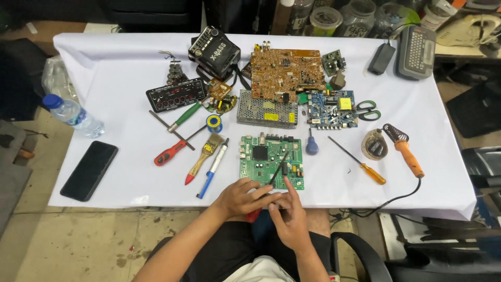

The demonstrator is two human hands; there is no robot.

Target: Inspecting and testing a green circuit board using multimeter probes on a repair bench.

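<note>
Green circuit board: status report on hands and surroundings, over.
Left hand and right hand grip thin dark tool over green circuit board. Blue-handled screwdriver lies beside the board.

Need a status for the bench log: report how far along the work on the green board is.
Done: tools and boards are laid out, and the green circuit board lies bare on the table. In hand: the left hand and right hand hold a thin dark tool on it. Left: the soldering iron lies untouched.
</note>
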